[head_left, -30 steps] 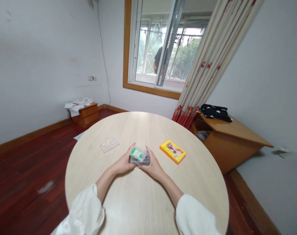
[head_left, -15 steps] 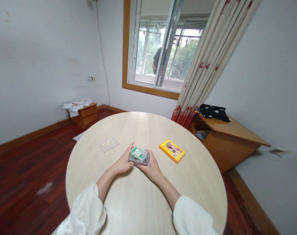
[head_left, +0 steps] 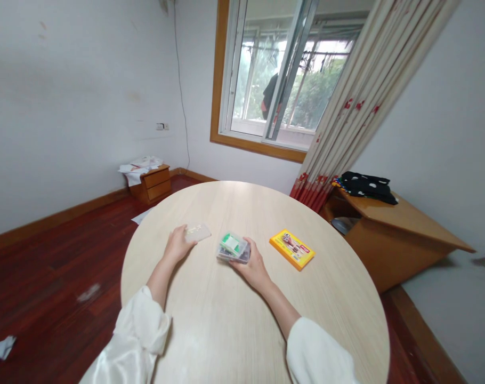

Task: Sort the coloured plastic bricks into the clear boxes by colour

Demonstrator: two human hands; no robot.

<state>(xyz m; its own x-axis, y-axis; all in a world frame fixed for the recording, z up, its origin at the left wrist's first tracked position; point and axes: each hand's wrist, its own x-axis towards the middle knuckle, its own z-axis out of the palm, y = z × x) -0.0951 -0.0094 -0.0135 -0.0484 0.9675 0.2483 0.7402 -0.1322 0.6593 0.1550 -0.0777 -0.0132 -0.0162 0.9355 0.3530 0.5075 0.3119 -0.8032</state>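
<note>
Left hand (head_left: 177, 244) has left the clear box (head_left: 233, 248) for the lid (head_left: 198, 232); right hand (head_left: 253, 266) still grips the box.

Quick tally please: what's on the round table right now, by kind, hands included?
Clear plastic box with green contents: 1
Flat clear lid: 1
Yellow packet: 1
Hands: 2, left hand on the lid, right hand at the box
Total: 3 things, 2 hands
</note>
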